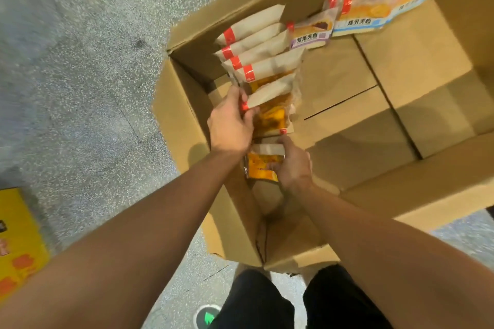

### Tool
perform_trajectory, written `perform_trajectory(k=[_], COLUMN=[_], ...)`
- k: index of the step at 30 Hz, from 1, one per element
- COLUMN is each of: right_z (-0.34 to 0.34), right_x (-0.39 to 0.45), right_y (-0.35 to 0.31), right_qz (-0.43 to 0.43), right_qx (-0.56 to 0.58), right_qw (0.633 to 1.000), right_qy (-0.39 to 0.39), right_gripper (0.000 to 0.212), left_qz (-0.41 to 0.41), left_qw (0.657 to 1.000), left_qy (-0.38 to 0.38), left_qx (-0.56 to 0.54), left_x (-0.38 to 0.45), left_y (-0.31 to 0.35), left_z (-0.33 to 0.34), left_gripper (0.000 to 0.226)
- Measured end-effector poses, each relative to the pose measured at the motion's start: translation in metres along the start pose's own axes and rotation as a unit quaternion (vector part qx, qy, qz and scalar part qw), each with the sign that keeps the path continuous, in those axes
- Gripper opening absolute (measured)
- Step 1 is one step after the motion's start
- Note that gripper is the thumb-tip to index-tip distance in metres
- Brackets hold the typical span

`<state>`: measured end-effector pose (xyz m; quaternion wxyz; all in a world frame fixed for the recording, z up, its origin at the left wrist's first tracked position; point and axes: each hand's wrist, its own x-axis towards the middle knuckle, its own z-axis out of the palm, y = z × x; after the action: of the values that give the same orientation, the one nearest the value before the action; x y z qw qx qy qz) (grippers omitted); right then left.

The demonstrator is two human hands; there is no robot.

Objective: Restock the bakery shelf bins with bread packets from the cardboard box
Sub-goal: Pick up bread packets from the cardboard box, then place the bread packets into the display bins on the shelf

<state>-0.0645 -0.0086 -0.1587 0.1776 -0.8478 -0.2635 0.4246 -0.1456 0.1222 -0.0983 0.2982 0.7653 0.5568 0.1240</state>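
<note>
- Cardboard box (347,125) stands open on the speckled floor (80,61); much of its bottom shows bare, so by my judgement it is well on the way to empty
- Row of bread packets (256,61) stands on edge along the box's left wall, red seals toward that wall; count uncertain, blur
- Far corner of the box: blue-and-orange packets (374,16) leaning in a loose pile, one purple-labelled packet (311,35) just beside them toward the row
- Left hand (231,125) grasps the near end of the row, fingers curled over the packet edges
- Right hand (294,165) grasps one orange packet (263,167) at the near end of the box, below the left hand
- Yellow carton (18,243) on the floor, well apart from the box on its left; contents not visible
- Shelf bins not in view
- Risk: lifting several slick packets in one hand, the loose row fans out and middle ones slip back into the box or onto the floor
- Risk: squeezing hard to hold the bundle may crush soft bread
</note>
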Motion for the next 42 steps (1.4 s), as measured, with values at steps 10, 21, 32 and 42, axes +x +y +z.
perform_trajectory(k=[10,21,32,42], right_z=[-0.127,-0.268,-0.381,-0.479], right_x=[-0.116,-0.322,-0.466,-0.446], right_y=[-0.009,0.081,0.263,0.351], right_qz=[0.039,0.169,0.205,0.212], right_qx=[-0.084,-0.029,0.018,-0.045], right_qw=[0.989,0.926,0.857,0.828], right_qy=[0.119,0.336,0.473,0.518], right_gripper=[0.049,0.048,0.044,0.037], left_qz=[0.073,0.247,0.352,0.354], left_qw=[0.992,0.953,0.912,0.916], left_qy=[-0.093,-0.164,-0.212,-0.186], left_qx=[0.034,0.069,-0.002,-0.003], left_x=[-0.054,-0.175,-0.330,-0.351], left_y=[0.081,0.239,0.442,0.542], left_z=[-0.067,-0.080,0.011,0.079], left_gripper=[0.023,0.021,0.016,0.010])
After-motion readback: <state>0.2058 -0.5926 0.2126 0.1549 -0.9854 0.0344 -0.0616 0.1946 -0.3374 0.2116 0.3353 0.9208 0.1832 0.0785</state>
